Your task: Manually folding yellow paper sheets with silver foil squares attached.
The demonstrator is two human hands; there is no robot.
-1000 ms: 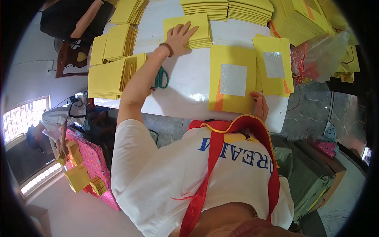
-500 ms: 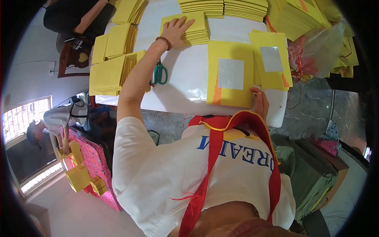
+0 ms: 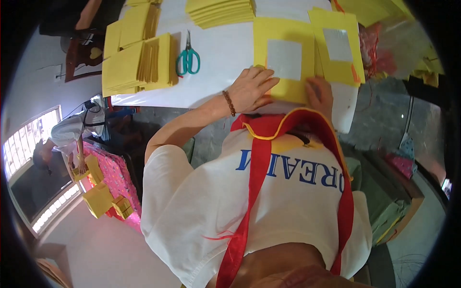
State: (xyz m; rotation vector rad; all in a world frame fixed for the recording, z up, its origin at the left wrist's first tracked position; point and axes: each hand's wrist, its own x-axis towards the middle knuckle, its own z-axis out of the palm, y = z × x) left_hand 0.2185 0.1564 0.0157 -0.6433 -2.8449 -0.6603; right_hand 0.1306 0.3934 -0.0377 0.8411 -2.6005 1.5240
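A yellow paper envelope [image 3: 284,91] with a silvery rectangular panel lies at the near edge of the white table. My left hand [image 3: 250,90], with a beaded bracelet at the wrist, rests over its lower left edge, fingers stretched and slightly apart. At its lower right corner, my right hand [image 3: 321,95] has curled fingers against the edge; the fingertips are blurred and partly hidden. A second yellow envelope [image 3: 331,67] with a similar panel lies just right of it, partly overlapped. Teal-handled scissors [image 3: 188,62] lie to the left, blades pointing away from me.
Stacks of folded yellow paper [image 3: 122,65] stand along the left of the white table [image 3: 211,48]. Another yellow stack [image 3: 221,13] sits at the far side. A clear plastic bag [image 3: 398,45] is at the right. Farther left, another person [image 3: 79,127] stands by a pink-covered table [image 3: 113,170].
My left hand has left the far yellow stack and come back to the near envelope's left edge. My right hand stays at that envelope's right corner. The whole view has shifted.
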